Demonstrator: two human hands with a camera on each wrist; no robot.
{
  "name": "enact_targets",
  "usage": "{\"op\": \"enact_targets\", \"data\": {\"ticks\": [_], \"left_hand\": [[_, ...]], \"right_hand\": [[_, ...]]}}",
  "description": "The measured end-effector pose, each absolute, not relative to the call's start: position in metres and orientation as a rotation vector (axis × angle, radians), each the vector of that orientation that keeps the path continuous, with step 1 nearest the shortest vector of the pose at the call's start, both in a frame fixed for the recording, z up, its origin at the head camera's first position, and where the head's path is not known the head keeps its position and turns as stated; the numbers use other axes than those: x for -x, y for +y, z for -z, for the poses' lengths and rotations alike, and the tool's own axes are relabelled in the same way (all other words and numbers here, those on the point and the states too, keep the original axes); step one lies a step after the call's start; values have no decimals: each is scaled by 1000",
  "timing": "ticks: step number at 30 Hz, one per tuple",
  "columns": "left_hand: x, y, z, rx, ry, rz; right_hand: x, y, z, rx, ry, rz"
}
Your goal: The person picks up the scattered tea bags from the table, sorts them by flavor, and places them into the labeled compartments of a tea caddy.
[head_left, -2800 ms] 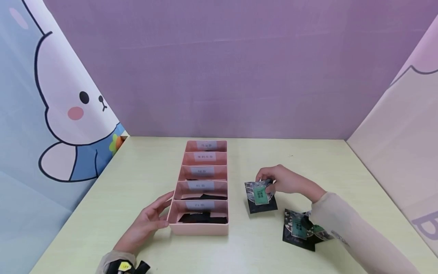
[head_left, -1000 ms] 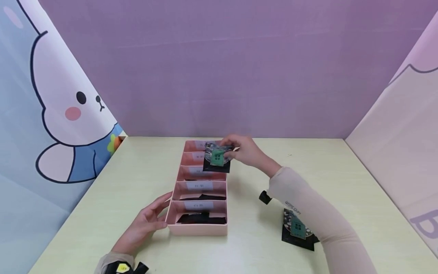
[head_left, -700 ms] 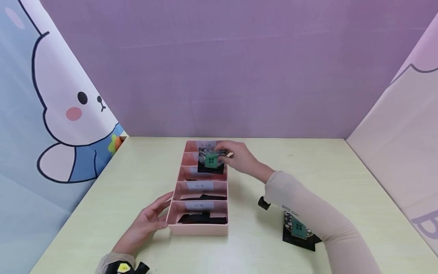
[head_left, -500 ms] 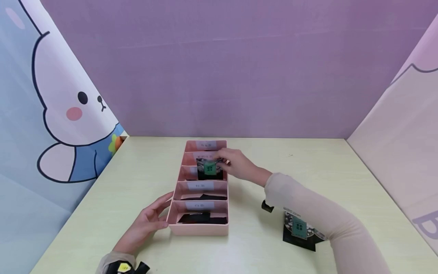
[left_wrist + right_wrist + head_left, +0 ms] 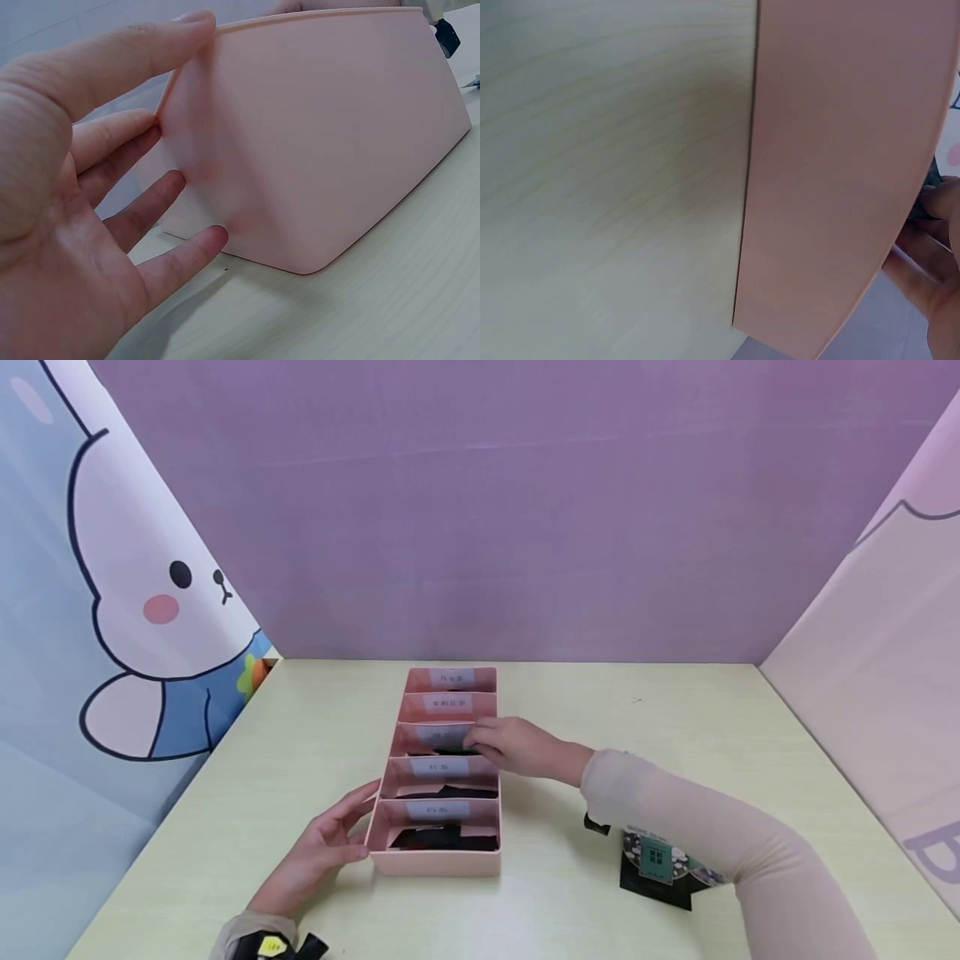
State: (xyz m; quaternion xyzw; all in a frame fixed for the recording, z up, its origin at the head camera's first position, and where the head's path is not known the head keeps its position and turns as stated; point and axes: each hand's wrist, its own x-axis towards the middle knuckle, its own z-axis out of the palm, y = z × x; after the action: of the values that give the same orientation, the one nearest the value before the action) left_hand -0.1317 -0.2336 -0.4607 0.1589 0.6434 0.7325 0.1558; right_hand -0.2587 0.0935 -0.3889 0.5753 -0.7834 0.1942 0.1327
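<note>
A long pink divided box [image 5: 435, 862] stands on the table, its compartments marked with white labels. My right hand [image 5: 517, 747] reaches over the box's right wall into the middle compartment. In the right wrist view its thumb and fingers pinch a dark tea packet [image 5: 933, 178] with green on it, mostly hidden by the wall. My left hand [image 5: 326, 843] touches the near left corner of the box. In the left wrist view the thumb lies on the rim and the nearly straight fingertips [image 5: 214, 238] meet the side wall.
Black packets [image 5: 442, 837] lie in the two nearest compartments. To the right of the box, overlapping dark tea packets [image 5: 656, 864] with green labels lie on the table [image 5: 570, 902], partly under the right sleeve. A purple panel [image 5: 525, 527] closes off the back.
My right hand has carried the tea packet from the table on the right to over the box, then lowered it into the middle compartment. The left hand has stayed at the corner.
</note>
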Motion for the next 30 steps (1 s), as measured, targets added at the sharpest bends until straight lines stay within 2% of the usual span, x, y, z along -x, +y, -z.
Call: {"op": "enact_targets", "data": {"ticks": [8, 30], "left_hand": [[132, -233, 460, -450, 1844, -2097], [133, -235, 461, -442, 1842, -2091]], "right_hand": [[251, 96, 392, -1587, -2256, -118], [243, 99, 389, -1557, -2431, -22]]}}
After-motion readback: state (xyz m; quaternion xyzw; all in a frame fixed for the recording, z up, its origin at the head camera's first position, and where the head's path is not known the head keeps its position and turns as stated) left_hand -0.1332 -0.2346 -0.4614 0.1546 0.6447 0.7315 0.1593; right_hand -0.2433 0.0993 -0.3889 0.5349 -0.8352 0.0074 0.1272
